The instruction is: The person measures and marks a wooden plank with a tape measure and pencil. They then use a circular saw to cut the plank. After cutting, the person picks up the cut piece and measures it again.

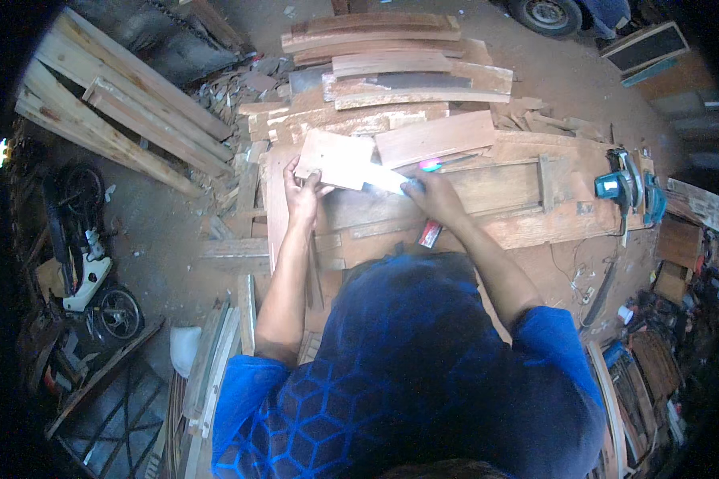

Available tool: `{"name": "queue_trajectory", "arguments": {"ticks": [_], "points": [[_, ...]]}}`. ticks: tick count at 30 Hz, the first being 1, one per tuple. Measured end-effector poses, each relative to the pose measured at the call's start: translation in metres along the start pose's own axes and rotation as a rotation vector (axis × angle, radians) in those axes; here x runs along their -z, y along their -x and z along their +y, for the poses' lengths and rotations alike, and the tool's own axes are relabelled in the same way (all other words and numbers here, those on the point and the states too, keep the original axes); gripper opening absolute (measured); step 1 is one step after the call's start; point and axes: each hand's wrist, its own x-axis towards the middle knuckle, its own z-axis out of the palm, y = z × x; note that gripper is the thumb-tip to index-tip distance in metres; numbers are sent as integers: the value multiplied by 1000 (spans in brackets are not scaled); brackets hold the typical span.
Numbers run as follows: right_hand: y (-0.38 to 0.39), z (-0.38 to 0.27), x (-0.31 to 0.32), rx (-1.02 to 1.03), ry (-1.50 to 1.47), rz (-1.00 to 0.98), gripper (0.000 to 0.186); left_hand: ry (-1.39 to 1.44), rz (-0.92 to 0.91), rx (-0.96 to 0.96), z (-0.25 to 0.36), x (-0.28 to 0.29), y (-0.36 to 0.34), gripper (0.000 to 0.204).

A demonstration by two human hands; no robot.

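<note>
Board [319, 156] sits between 11 and 12 o'clock, its right part so blown out by glare that I can't make out the edge. Left hand [302, 191] has it by the lower-left corner, thumb on the face, the other fingers partly hidden. Right hand [434, 196] is closed around the right end of a white flat strip [388, 180]; its grip is buried in the fist, so honestly can't say what it is, or whether its far end touches the board. Some pink thing [430, 165] peeks out just past that hand. Wheel [545, 14] near 1 o'clock gets chopped by the top edge, and the motorbike [90, 275] around 9 fades into the dark rim.
</note>
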Motion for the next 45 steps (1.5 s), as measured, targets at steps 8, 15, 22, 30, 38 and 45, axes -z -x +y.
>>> {"name": "queue_trajectory", "arguments": {"ticks": [8,15,22,30,38,45], "points": [[58,79,-13,-297,191,-163,30,-1410,350,-468,-75,-49,-135,63],[70,94,-36,-246,181,-268,30,-1318,-434,17,-110,-153,-166,59],[7,78,-63,-62,227,-270,33,-1158,-513,-130,-90,-125,-160,66],[3,99,-19,-669,-1141,58,78,-1138,-462,-718,35,-124,43,30],[29,85,19,-466,-1633,232,50,-1190,-755,-1021,-22,-105,176,49],[91,92,128,-183,-1446,64,52,-1040,-350,-730,-63,-163,173,53]]}}
